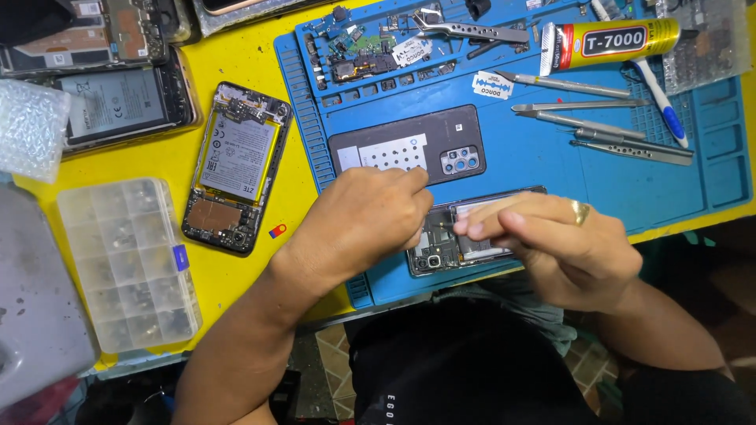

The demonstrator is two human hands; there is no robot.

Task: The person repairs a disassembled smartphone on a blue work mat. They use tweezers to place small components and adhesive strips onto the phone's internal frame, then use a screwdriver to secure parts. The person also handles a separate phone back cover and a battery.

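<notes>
From the head camera, looking straight down: both hands meet over an opened phone (441,250) lying at the near edge of the blue silicone work mat (535,157), its back off and its dark circuit boards and camera module bare. The left hand (370,220) is curled, fingertips pressed onto the phone's left end, pinning it. The right hand (551,240), gold ring on one finger, pinches toward the board, though whether anything tiny sits between those fingertips I cannot tell. Risky spot, I'd say: the phone sits close to the mat's edge, so a slip of the bracing hand could nudge it off, and a small part could drop into the lap below. Just beyond lies the removed back cover (405,145), matte dark plastic with a pale perforated sheet. Slim steel tweezers (598,126) lie well apart on the right beside a yellow glue tube (610,41); a second gutted phone (235,167) rests on the glossy yellow table (236,63), near a ribbed clear parts box (130,264)
</notes>
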